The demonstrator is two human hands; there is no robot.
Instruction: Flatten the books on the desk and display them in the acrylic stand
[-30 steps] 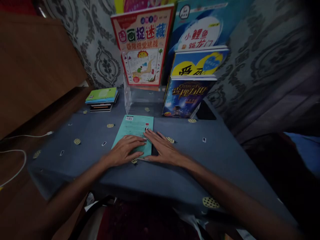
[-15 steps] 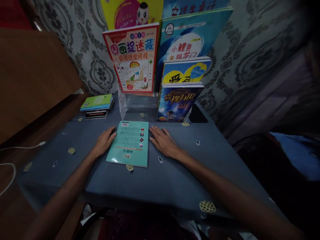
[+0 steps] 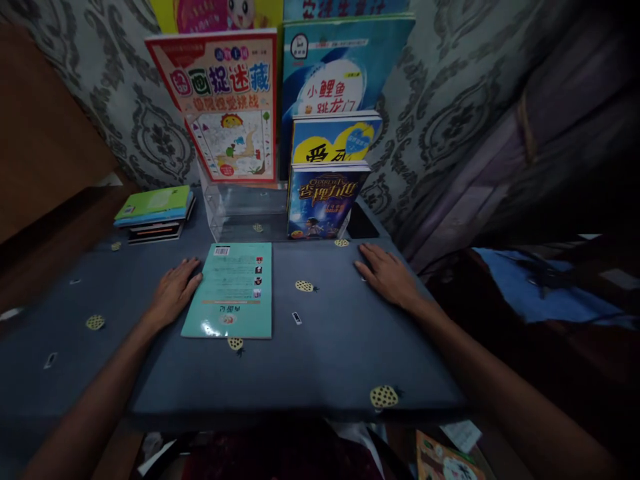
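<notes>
A teal paperback book [image 3: 233, 287] lies flat on the blue tablecloth, its back cover up and its barcode at the far end. Just left of it, my left hand [image 3: 175, 290] rests on the cloth with the fingers loosely stretched, the thumb close to the book's edge. My right hand [image 3: 390, 273] lies well to the right of the book, fingers extended on the cloth, near a flat black object [image 3: 364, 223] by the rack. Neither hand holds anything.
A clear acrylic rack [image 3: 240, 223] at the back holds several upright books, among them a dark blue book [image 3: 323, 203] and a red-bordered book [image 3: 233, 107]. A stack of books [image 3: 156, 210] sits at the back left. A curtain [image 3: 480, 160] hangs at the right.
My right hand has moved right, away from beside the teal book. The camera view has turned to the right. My left hand stays beside the book.
</notes>
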